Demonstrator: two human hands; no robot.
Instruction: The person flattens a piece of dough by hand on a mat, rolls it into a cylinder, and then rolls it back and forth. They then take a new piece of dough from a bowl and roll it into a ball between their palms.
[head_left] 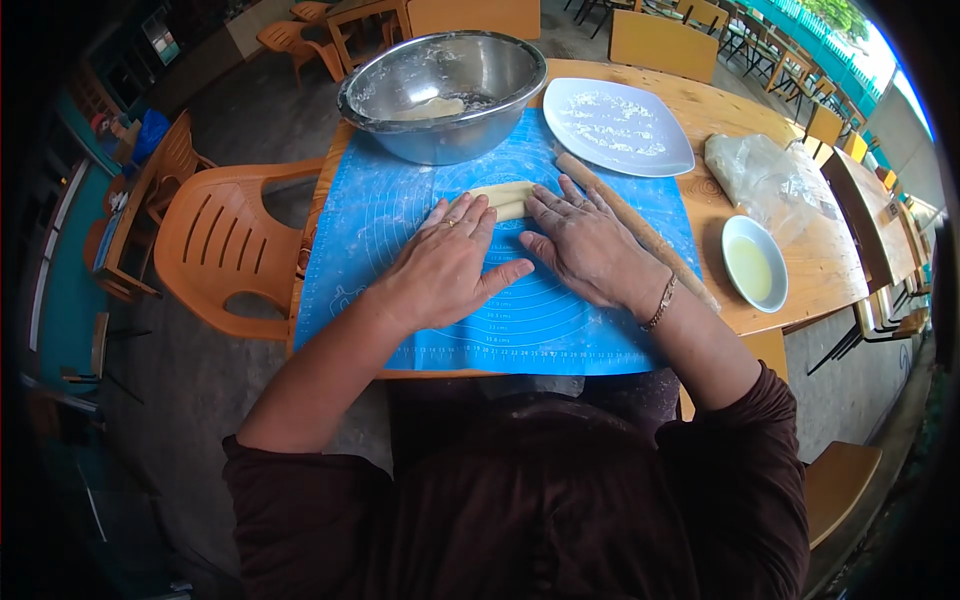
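Observation:
A pale piece of dough (505,197), folded or rolled into a short log with lengthwise creases, lies on the blue baking mat (400,275). My left hand (452,260) rests with its fingertips on the dough's left end, fingers stretched out and thumb apart. On the right end lie the outstretched fingers of my right hand (585,243), its thumb pointing inward. Both palms face down, and the fingers cover the dough's two ends. Just right of my right hand, a wooden rolling pin (640,232) lies slantwise, partly hidden by that hand and wrist.
A steel bowl (440,138) with a pale lump inside stands behind the dough. Right of it are a floured white plate (650,150), a plastic bag (760,185) and a small bowl of yellowish liquid (752,268). An orange chair (225,235) stands at the table's left.

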